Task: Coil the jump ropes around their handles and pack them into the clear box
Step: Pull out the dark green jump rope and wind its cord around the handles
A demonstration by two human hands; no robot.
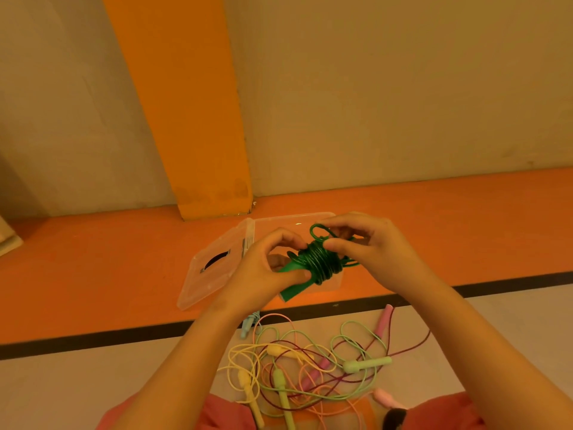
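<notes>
A dark green jump rope is wound in many turns around its green handles. I hold it in the air above the clear box, which lies on the orange floor strip. My left hand grips the handles below the coil, thumb across them. My right hand pinches a loose loop of rope at the top of the coil. The box's clear lid lies flat to the left, touching the box.
A tangle of uncoiled jump ropes in yellow, light green, pink, maroon and peach lies on the pale floor in front of my knees. A light blue handle pokes out behind my left forearm. A wall with an orange pillar rises behind.
</notes>
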